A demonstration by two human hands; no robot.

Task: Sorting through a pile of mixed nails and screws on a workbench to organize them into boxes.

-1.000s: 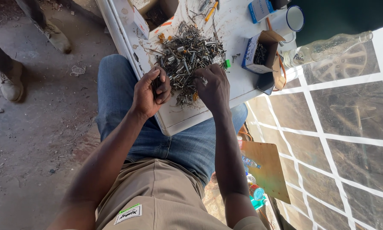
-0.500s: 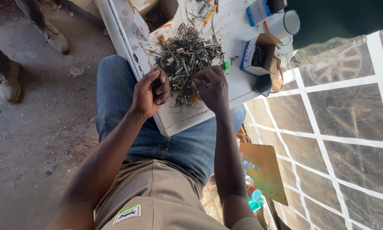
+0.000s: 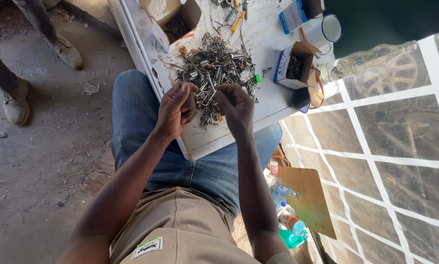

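A heap of grey metal screws and bolts (image 3: 219,66) lies on a white table (image 3: 204,139) over my lap. My left hand (image 3: 175,107) is curled into a loose fist at the heap's near edge, and it seems to hold a few screws. My right hand (image 3: 236,105) is just to the right, its fingertips pinched on a thin screw (image 3: 207,89) that reaches toward the left hand. Both hands hover just above the table, touching the nearest screws of the heap.
On the table are an open cardboard box (image 3: 175,22), a small blue and white box of screws (image 3: 290,66), a white mug (image 3: 329,29) and a glass bottle (image 3: 371,58). Another person's boots (image 3: 65,51) stand at the left. Plastic bottles (image 3: 290,220) and a wooden board (image 3: 310,195) lie on the floor.
My hands have drawn slightly apart and the right fingertips now pinch a screw between the hands. The camera view has shifted a little.
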